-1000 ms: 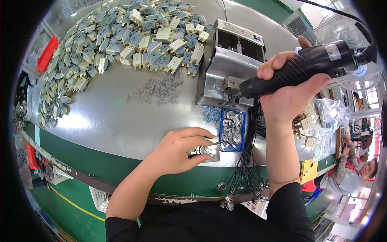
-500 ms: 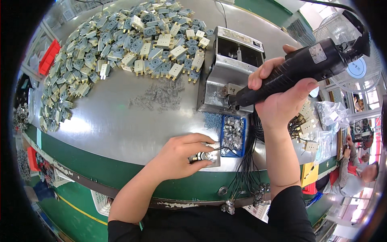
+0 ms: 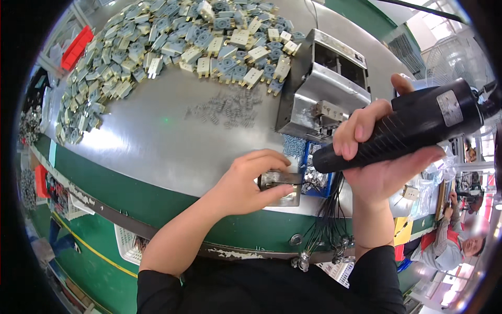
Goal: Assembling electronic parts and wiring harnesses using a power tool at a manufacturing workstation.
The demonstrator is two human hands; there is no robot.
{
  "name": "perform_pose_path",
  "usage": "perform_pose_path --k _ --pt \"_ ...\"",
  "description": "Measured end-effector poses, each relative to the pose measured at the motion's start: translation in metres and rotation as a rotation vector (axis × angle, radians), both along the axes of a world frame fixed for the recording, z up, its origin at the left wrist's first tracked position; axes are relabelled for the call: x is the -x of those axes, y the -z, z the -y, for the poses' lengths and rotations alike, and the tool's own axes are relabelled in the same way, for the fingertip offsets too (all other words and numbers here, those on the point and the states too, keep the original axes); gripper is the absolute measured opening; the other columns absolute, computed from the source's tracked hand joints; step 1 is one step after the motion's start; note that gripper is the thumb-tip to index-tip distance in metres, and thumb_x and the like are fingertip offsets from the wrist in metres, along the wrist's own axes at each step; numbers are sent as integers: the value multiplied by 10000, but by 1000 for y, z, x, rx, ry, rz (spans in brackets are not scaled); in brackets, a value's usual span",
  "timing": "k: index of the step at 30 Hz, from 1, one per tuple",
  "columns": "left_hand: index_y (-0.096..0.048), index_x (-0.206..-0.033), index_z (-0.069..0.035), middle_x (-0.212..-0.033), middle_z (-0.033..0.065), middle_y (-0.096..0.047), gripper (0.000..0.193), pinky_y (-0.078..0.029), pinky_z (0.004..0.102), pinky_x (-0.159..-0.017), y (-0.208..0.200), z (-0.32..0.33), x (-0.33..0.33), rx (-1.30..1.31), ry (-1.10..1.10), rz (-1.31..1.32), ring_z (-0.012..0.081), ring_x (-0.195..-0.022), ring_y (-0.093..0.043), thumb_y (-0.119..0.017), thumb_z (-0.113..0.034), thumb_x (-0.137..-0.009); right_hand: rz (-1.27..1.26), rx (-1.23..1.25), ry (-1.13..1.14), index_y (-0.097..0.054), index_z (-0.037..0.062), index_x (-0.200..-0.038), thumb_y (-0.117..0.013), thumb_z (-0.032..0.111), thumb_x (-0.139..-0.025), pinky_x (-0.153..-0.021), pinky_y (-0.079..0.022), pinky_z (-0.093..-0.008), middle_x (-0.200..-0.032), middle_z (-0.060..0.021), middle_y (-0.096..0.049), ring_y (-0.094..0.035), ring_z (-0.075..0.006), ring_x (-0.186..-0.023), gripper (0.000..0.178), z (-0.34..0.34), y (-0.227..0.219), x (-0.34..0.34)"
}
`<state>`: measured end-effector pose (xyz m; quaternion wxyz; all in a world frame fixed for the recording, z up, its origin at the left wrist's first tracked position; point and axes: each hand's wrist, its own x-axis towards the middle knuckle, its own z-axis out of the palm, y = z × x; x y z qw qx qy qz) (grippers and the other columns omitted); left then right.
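My right hand (image 3: 384,157) is wrapped round a black electric screwdriver (image 3: 405,123). It holds the tool aslant, its nose pointing down left over the near end of a blue tray (image 3: 330,183) of small metal parts (image 3: 315,178). My left hand (image 3: 251,183) grips a small metal fixture (image 3: 285,179) near the table's front edge, thumb on the near side and fingers on the far side. What lies inside the fixture is mostly hidden. Blue screws (image 3: 294,145) lie just beyond the tray.
A metal screw feeder (image 3: 300,107) stands behind the tray. Loose springs (image 3: 230,107) lie left of it. Grey and cream plug housings (image 3: 209,44) are heaped at the back left. Black cables (image 3: 328,212) hang over the front edge. A co-worker (image 3: 449,246) sits at far right.
The screwdriver's nose has come away from the feeder's front, toward me and over the tray. My left hand stays at the fixture, where a metal bar now shows between thumb and fingers. The view has shifted.
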<state>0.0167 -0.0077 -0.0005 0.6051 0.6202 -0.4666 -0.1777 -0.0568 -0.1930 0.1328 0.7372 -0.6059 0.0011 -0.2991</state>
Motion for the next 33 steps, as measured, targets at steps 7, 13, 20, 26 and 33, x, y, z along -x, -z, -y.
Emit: perform_pose_path --k 7,13,20,26,33 --pt "-799 -1021 -22 -1101 122 -778 214 -617 382 -834 -2 -2 3 25 -19 -24 285 -953 -766 -881 -141 -863 -34 -26 -109 -259 52 -1626 -461 977 -837 -548 -506 -361 -787 -58 -527 -551 -181 -542 1233 -24 4 5" --pt "-812 -949 -30 -973 99 -795 122 -607 370 -753 -2 -2 4 71 13 3 265 -845 -767 -859 -117 -878 -102 77 -99 -265 49 -1625 -465 993 -814 -561 -514 -371 -800 -53 -551 -560 -184 -538 1261 -31 0 8" --pt "-816 -958 -29 -976 101 -793 101 -602 368 -745 -5 -1 3 41 51 41 268 -843 -764 -835 -106 -896 -56 19 -81 -297 41 -1608 -454 999 -812 -549 -509 -364 -766 -59 -560 -559 -187 -525 1255 -28 -2 9" --pt "-817 -963 -23 -966 104 -788 108 -601 364 -735 -7 -1 4 40 46 45 267 -824 -759 -841 -100 -890 -108 93 -99 -295 34 -1598 -434 1004 -811 -538 -509 -360 -755 -65 -568 -566 -197 -523 1258 -28 -1 9" --pt "-817 -968 -24 -968 102 -789 112 -598 365 -715 -3 -1 5 76 35 33 268 -813 -757 -841 -96 -885 -198 151 -71 -269 24 -1598 -441 1032 -762 -525 -518 -354 -755 -68 -568 -572 -198 -515 1321 -30 -7 10"
